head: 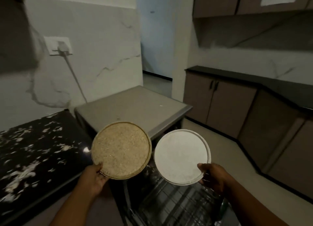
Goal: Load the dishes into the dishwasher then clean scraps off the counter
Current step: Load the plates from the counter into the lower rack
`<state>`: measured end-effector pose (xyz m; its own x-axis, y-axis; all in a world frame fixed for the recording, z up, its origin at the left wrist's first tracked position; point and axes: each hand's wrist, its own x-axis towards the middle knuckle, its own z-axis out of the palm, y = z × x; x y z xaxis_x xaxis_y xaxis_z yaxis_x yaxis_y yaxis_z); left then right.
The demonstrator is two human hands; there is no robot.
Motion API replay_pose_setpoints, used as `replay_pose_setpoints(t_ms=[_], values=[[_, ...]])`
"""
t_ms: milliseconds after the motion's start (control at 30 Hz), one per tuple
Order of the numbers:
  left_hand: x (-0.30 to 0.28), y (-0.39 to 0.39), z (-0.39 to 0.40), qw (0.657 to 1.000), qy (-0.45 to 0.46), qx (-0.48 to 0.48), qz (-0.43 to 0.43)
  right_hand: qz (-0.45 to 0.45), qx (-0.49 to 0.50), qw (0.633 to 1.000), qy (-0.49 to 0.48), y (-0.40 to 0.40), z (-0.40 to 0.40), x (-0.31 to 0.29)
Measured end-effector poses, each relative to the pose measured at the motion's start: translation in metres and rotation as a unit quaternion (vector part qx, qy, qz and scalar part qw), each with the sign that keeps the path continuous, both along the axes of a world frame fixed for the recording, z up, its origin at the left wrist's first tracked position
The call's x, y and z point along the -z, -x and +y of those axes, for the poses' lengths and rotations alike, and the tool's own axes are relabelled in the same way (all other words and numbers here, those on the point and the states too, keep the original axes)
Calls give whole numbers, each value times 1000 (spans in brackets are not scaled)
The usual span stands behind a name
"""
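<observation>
Two plates tilted face-up: left hand (94, 178) grips one tan plate (121, 150), right hand (212, 176) one white plate (182, 156), above the dishwasher rack (169, 203).

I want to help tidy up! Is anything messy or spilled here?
Yes. The black counter on the left is littered with pale scraps. The tan plate and white plate are held level above the open dishwasher rack, nothing spilling.
</observation>
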<state>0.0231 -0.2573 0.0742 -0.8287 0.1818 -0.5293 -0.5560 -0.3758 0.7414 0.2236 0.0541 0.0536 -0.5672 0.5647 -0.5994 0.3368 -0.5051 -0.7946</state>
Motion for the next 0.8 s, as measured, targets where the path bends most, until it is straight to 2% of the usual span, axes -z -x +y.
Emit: replay_pose_setpoints(t_ms=[167,267,367,433,567,667,800], values=[[35,20,51,976,149,125,98,-57,76,995,-21,2,13,35],[51,34,76,932,253,164,199,-113,102,986,-67,23,7,60],[72,47,101,855,335,231,321,-193,92,966,-147,46,2,77],[88,51,114,807,356,271,385,-214,68,958,-180,56,0,92],[147,57,133,709,320,411,475,-241,80,943,-217,57,1,134],[197,65,147,611,312,481,547,-296,60,927,-222,51,12,180],[262,72,166,527,312,512,602,-316,98,919,-215,54,28,257]])
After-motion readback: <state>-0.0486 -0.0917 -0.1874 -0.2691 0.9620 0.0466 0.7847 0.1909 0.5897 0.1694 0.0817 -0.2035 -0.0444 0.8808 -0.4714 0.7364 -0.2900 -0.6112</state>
